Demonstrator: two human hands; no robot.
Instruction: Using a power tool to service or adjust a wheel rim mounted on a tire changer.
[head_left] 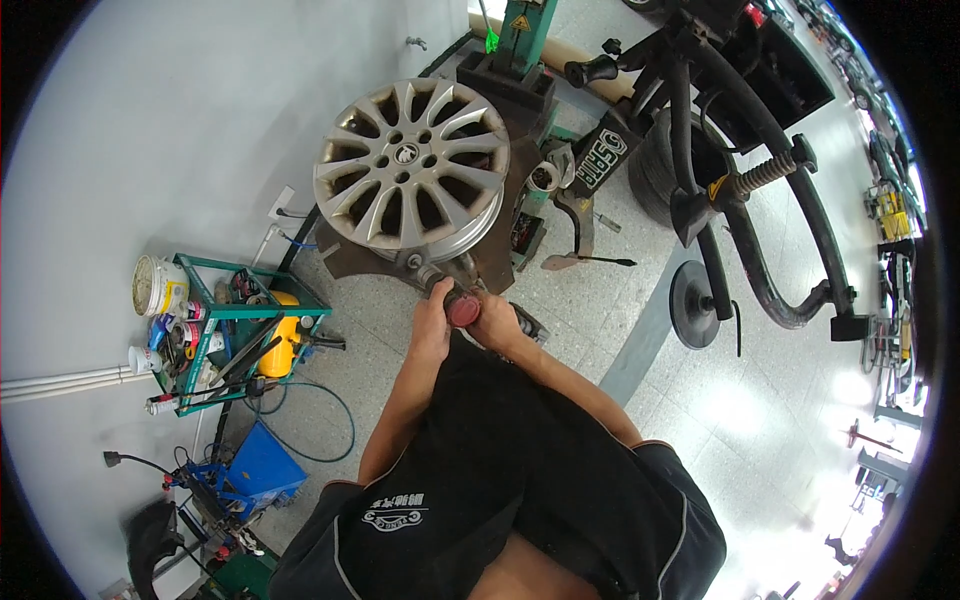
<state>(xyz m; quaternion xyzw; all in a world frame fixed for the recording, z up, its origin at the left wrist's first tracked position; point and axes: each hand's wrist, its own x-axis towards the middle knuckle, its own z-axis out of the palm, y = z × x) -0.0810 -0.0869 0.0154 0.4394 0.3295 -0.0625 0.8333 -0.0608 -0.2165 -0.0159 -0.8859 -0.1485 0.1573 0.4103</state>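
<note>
A silver multi-spoke wheel rim (405, 155), with no tire on it, lies face up on the brown turntable (345, 262) of a tire changer. My left hand (432, 320) is closed around a grey cylindrical hand tool (432, 276) with a round red end facing me. The tool's far end lies close to the rim's near edge; whether they touch, I cannot tell. Pressed against the tool's other side, beside the red end, is my right hand (495, 322), its fingers curled and partly hidden. The tool's exact kind does not show.
Left of me stands a green tool cart (250, 312) with a yellow tank, cans and a white bucket (160, 285). A blue hose (350, 425) loops on the floor. The machine's black arms (740, 190) rise at right, by a stack of tires (665, 170).
</note>
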